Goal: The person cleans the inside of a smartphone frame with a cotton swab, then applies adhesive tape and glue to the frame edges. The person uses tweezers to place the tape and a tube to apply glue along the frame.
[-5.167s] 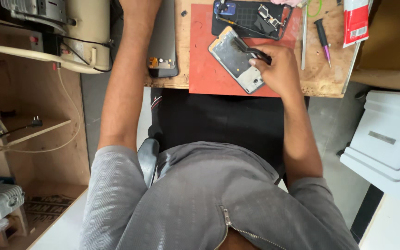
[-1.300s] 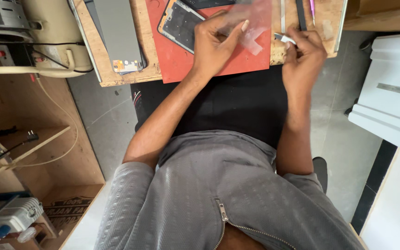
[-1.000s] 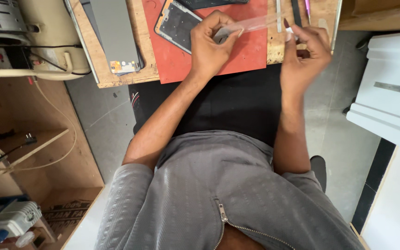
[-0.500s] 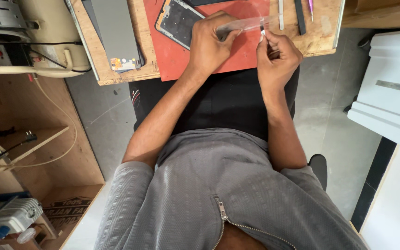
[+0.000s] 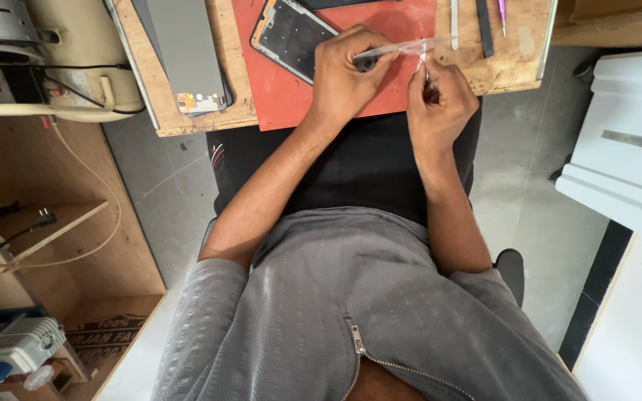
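Note:
My left hand (image 5: 347, 78) pinches a thin clear plastic strip (image 5: 403, 48) over the red work mat (image 5: 284, 96). My right hand (image 5: 440, 96) grips fine tweezers (image 5: 424, 61), whose tips touch the strip's right part. An opened phone frame (image 5: 291, 33) lies on the mat just left of my left hand, partly hidden by it. Both hands sit close together above the mat's near edge.
A grey phone screen panel (image 5: 183, 52) lies on the wooden bench (image 5: 514, 67) to the left of the mat. Several slim tools (image 5: 481, 26) lie at the bench's right. A white cabinet (image 5: 626, 141) stands to the right, wooden shelves with cables (image 5: 46, 223) to the left.
My right hand has moved left from the bench's right side to meet the left hand, bringing the tweezers onto the clear strip. The left hand has kept the strip over the mat.

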